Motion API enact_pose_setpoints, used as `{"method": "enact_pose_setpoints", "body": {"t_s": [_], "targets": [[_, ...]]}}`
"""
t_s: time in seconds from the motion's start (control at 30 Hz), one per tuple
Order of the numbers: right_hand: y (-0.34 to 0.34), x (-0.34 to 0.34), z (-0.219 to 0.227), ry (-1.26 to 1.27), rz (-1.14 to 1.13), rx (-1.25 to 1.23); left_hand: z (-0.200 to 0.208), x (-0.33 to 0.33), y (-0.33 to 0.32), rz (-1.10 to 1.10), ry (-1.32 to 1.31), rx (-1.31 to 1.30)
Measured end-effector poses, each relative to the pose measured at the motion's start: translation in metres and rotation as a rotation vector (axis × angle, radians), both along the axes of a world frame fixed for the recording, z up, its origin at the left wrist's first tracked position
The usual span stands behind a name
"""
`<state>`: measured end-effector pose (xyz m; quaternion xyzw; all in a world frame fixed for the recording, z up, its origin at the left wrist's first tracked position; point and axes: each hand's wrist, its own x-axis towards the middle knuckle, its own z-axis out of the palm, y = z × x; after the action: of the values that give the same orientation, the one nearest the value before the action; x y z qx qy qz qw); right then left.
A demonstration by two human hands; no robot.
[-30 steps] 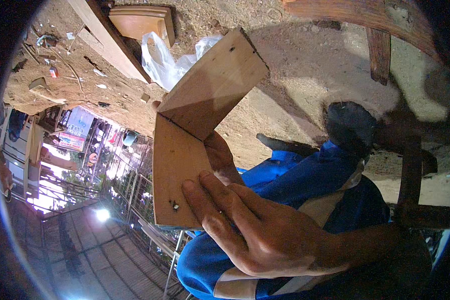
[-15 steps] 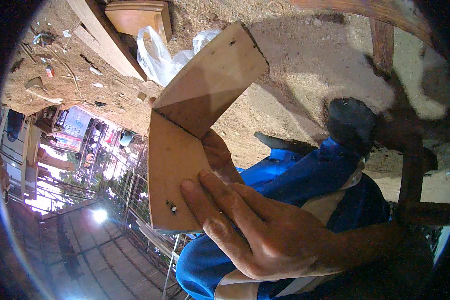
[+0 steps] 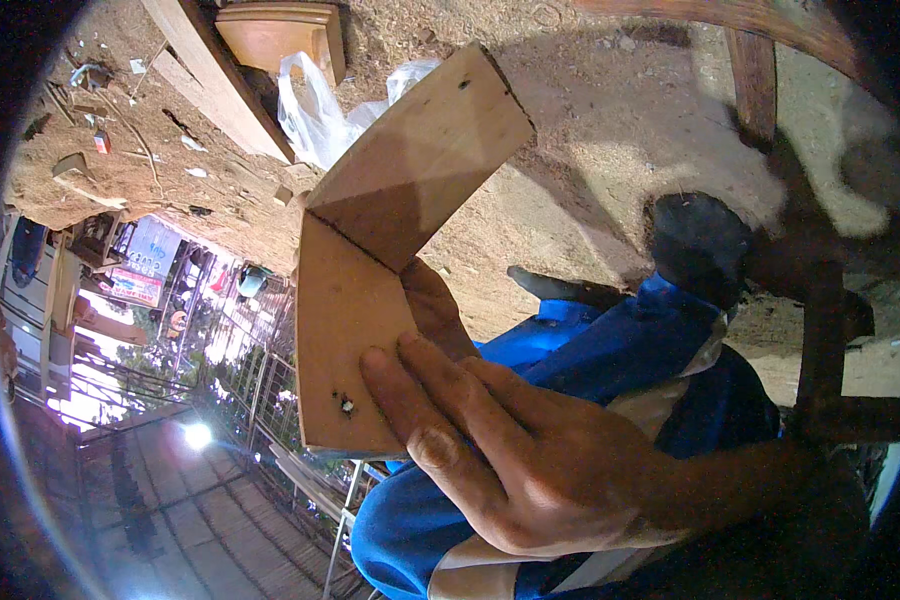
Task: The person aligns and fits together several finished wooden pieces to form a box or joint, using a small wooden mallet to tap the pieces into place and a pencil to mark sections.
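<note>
A bent wooden piece (image 3: pixel 355 330), made of two flat boards meeting at an angled seam, is held up before me. Dark holes mark both ends, the lower one with a whitish speck. My right hand (image 3: pixel 570 470) rests its thumb and forefinger on the face of the lower board; its remaining fingers are partly hidden at the edge. From behind, my left hand (image 3: pixel 435 310) supports the piece near the inner corner of the seam. Most of that hand is covered by the wood.
A clear plastic bag (image 3: pixel 315 115) lies behind the piece, beside a long plank (image 3: pixel 215 85) and a brown shaped wooden block (image 3: pixel 280 35). Scraps litter the sandy ground at upper left. Wooden legs (image 3: pixel 755 90) stand at the right. My blue-trousered legs (image 3: pixel 610 350) are below.
The wooden piece's lower end has shifted up slightly, with my right hand's fingers still against it. The grip otherwise looks the same.
</note>
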<state>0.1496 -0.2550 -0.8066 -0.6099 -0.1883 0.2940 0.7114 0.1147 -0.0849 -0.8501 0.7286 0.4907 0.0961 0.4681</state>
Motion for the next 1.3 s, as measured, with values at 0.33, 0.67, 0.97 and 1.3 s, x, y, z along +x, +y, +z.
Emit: {"method": "enact_pose_setpoints", "body": {"t_s": [0.33,0.67,0.97,1.3], "targets": [[-0.009,0.005,0.001,0.036,-0.059,-0.046,0.004,0.011,0.002,0.013,-0.032,0.028],[-0.022,0.020,0.000,0.105,-0.216,-0.284,-0.008,0.002,0.007,-0.207,-0.239,0.038],[-0.050,0.035,0.009,0.253,0.115,-0.458,-0.015,0.003,0.004,-0.371,-0.370,0.059],[-0.057,0.041,0.008,0.219,0.233,-0.803,-0.016,0.009,0.004,-0.505,-0.408,0.031]]}}
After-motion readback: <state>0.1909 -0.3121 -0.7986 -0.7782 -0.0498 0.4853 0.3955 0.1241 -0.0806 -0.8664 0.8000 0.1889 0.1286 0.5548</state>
